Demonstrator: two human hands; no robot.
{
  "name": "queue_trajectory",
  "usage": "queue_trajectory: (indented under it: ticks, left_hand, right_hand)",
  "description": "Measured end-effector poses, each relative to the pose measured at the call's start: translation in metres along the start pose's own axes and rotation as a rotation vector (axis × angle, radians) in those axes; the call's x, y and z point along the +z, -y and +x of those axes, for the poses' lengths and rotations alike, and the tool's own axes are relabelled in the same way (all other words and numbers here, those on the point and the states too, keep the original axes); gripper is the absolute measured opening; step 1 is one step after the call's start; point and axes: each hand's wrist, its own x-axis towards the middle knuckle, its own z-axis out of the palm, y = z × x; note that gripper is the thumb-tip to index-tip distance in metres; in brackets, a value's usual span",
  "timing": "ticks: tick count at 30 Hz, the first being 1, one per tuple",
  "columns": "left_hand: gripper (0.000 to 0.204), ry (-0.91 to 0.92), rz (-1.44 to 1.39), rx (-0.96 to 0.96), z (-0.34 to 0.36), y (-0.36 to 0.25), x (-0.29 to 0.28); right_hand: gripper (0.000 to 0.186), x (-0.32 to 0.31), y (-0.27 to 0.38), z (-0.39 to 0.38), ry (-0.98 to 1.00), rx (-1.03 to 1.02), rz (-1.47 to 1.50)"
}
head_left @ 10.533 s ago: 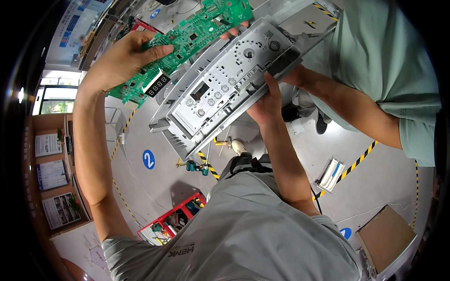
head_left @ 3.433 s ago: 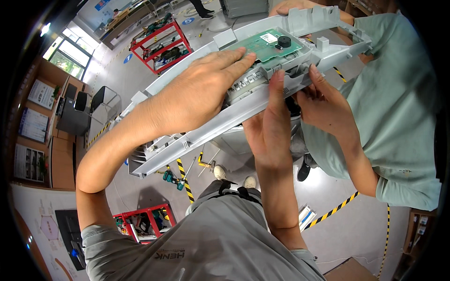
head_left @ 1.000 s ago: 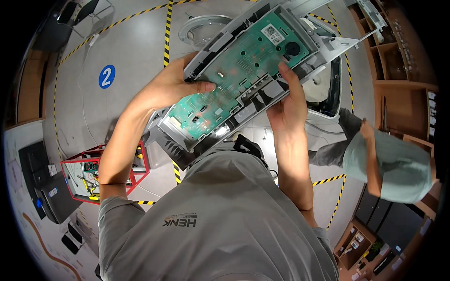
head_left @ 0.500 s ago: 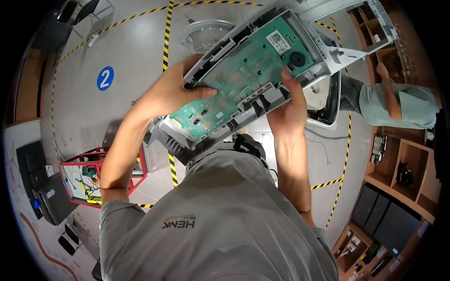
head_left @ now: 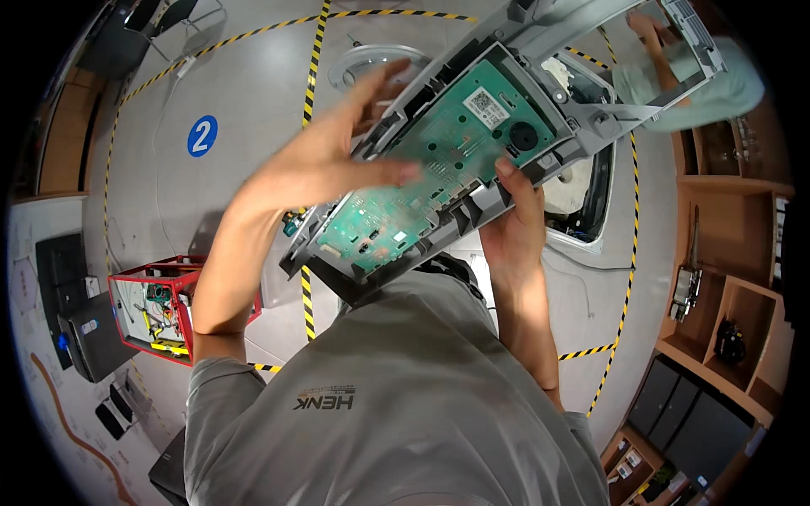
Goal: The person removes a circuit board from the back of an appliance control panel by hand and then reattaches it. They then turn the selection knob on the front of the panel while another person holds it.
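Observation:
A grey plastic control panel (head_left: pixel 582 139) is held up at a slant in front of me, its back side toward me. Set into it is a green circuit board (head_left: pixel 405 190) with a white label and a round black buzzer (head_left: pixel 523 136). My right hand (head_left: pixel 515 211) grips the panel's lower right edge, thumb over the rim beside the buzzer. At the upper left edge, my left hand (head_left: pixel 329 160) is slightly blurred, fingers spread and thumb stretched over the board. Whether that thumb touches the board, I cannot tell.
A round door ring (head_left: pixel 371 63) lies on the floor beyond the panel. An opened white appliance housing (head_left: pixel 582 194) stands to the right. A red-framed tool box (head_left: pixel 152 312) is at the left. Near wooden shelving (head_left: pixel 734 228), another person's green-clad body (head_left: pixel 734 84) shows behind the panel's frame.
My left hand has come off the panel's edge and its fingers have spread. The panel has shifted slightly down at its far end. The other person has moved farther away, behind the panel's frame.

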Motion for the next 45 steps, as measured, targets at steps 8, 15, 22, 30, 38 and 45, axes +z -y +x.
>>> queue_trajectory:
  ticks: [8, 15, 22, 30, 38, 45]
  left_hand:
    - [0.061, -0.027, -0.015, -0.153, 0.035, -0.008, 0.009]
    - [0.054, -0.054, 0.131, -0.14, 0.034, -0.002, 0.012]
    - [0.053, 0.042, 0.075, -0.181, 0.038, -0.02, 0.008]
    - [0.047, 0.02, 0.004, -0.273, 0.052, -0.027, 0.005]
    - [0.053, 0.113, -0.2, -0.306, 0.064, -0.018, 0.001]
    - [0.048, 0.087, -0.257, -0.374, 0.07, 0.003, 0.005]
  right_hand:
    - [0.039, 0.005, 0.007, 0.001, 0.016, 0.027, -0.041]
    - [0.036, 0.007, 0.007, 0.001, -0.027, 0.007, -0.042]
    - [0.038, 0.007, 0.008, -0.001, -0.063, 0.004, -0.05]
    - [0.035, 0.012, 0.015, -0.005, -0.016, 0.052, 0.021]
    - [0.033, 0.02, 0.025, 0.0, -0.009, 0.084, 0.063]
    - [0.036, -0.008, 0.017, 0.001, 0.165, 0.122, 0.067]
